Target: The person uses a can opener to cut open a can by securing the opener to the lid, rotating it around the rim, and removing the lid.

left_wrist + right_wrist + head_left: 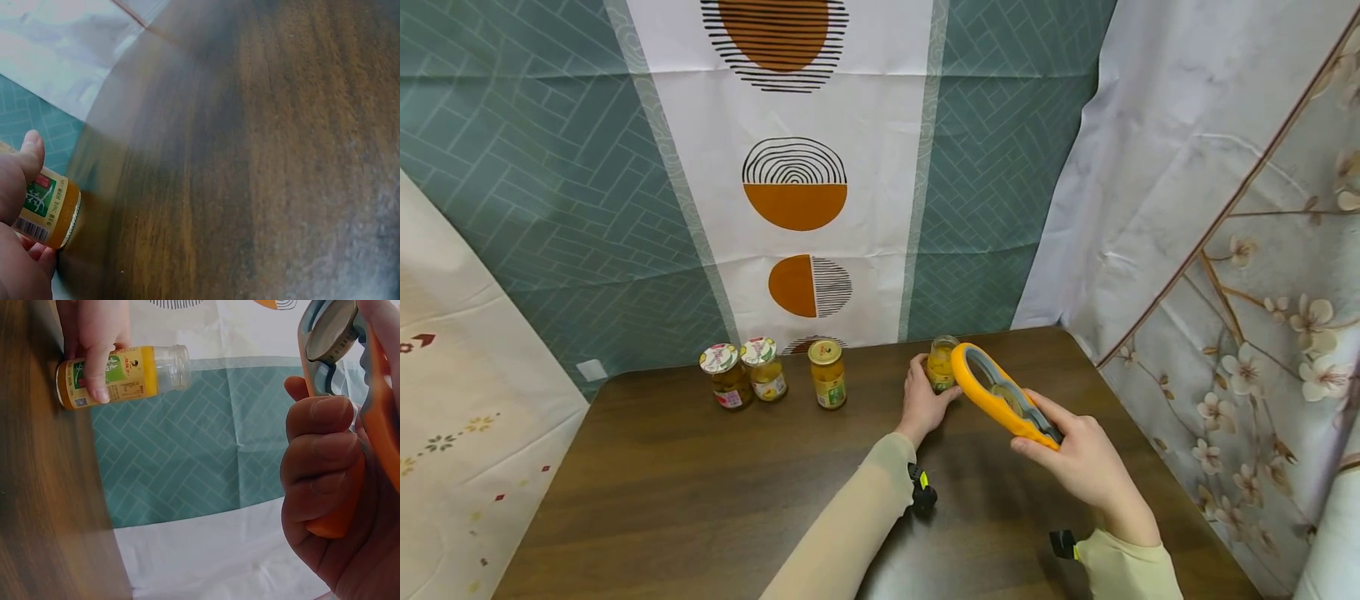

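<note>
An uncapped glass jar (940, 364) with yellow contents stands upright near the table's back edge. My left hand (922, 404) grips it around the side, the thumb across its label. In the right wrist view the bare threaded neck of the jar (134, 370) shows clear glass above the contents. To the right, my right hand (1090, 457) holds an orange and grey jar opener (983, 401) in the air. A round metal lid (332, 330) sits between the opener's toothed arms, apart from the jar.
Three capped jars stand left along the back of the brown wooden table (685, 500): two with white patterned lids (720, 358) side by side, and one with a gold lid (825, 352). Behind hangs a green and white curtain (880, 208); a floral curtain (1247, 400) borders the right.
</note>
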Demonstrator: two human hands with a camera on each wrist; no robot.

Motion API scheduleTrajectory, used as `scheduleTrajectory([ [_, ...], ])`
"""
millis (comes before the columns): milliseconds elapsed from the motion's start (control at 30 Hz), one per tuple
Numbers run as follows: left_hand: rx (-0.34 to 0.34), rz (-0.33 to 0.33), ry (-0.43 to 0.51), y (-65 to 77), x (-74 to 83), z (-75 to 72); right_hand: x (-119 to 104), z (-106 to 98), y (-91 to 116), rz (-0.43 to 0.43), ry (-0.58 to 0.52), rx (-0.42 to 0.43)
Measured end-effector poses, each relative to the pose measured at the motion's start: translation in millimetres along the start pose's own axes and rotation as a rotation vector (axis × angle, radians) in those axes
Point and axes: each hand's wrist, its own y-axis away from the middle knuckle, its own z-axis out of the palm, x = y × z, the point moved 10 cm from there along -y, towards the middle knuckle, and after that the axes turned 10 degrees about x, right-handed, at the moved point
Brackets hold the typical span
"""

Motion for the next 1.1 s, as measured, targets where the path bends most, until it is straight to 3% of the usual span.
scheduleTrajectory([
  [100,-0.001,-0.007,0.051,6.7,-1.8,-12.1,-1.7,5.6,0.2,0.005,-0.003,-0.021],
  [200,-0.011,-0.033,0.123,24.0,5.0,-31.1,-2.5,10.5,-0.1,0.003,0.014,-0.037],
  [400,-0.065,-0.11,0.463,64.1,32.2,-65.7,-8.4,20.1,-4.9,-0.023,0.071,-0.055],
  [500,-0.181,-0.2,0.715,82.8,41.6,-70.3,-15.1,28.6,-7.3,-0.038,0.067,-0.074],
  [633,-0.476,-0.375,1.077,110.0,54.7,-60.6,-25.0,40.7,-9.4,-0.061,0.054,-0.098],
  [733,-0.709,-0.464,1.216,130.2,66.5,-54.2,-31.1,49.4,-9.1,-0.081,0.06,-0.116],
  [800,-0.815,-0.493,1.252,140.2,72.2,-52.8,-34.7,54.3,-8.2,-0.097,0.068,-0.126],
  [900,-0.883,-0.517,1.296,147.7,75.1,-53.6,-39.7,59.4,-7.3,-0.12,0.064,-0.128],
  [1100,-0.887,-0.514,1.39,151.6,70.2,-59.8,-49.3,69.4,-6.5,-0.163,0.028,-0.14],
])
